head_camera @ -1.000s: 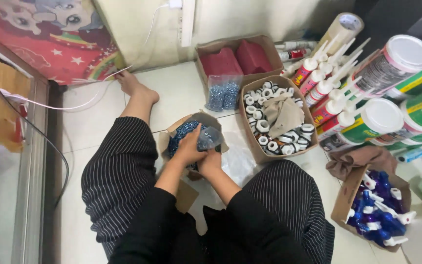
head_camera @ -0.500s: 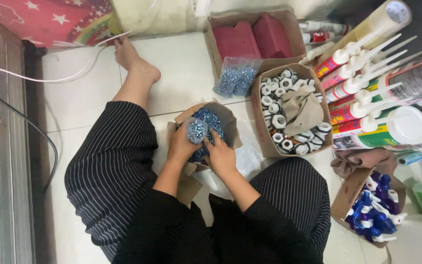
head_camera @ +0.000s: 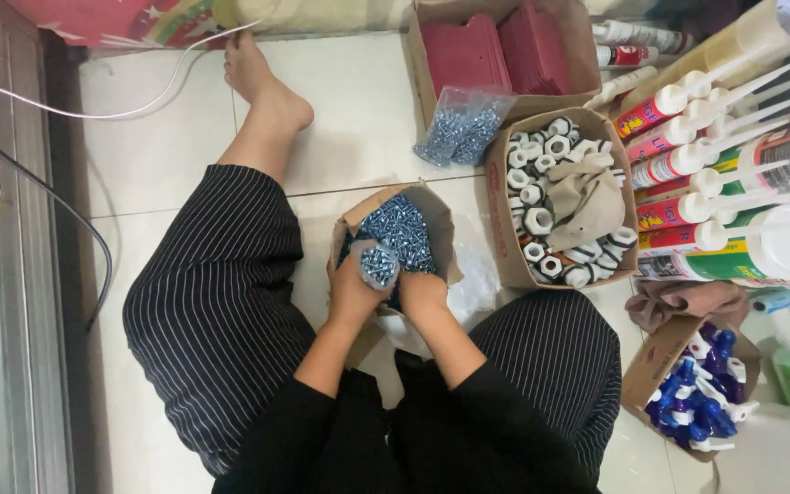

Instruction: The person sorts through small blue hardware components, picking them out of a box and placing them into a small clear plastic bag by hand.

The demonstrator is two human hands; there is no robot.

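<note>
Head view looks down on a person sitting on the tiled floor, legs in striped trousers spread to either side. The left hand is closed around a small clear bag of screws, held at the near edge of an open cardboard box of screws that sits on the floor between the knees. The right hand rests at the same edge of that box, just beside the bag; whether it grips anything I cannot tell. Further out lie a clear packet of screws, a box of white nuts and sealant tubes
</note>
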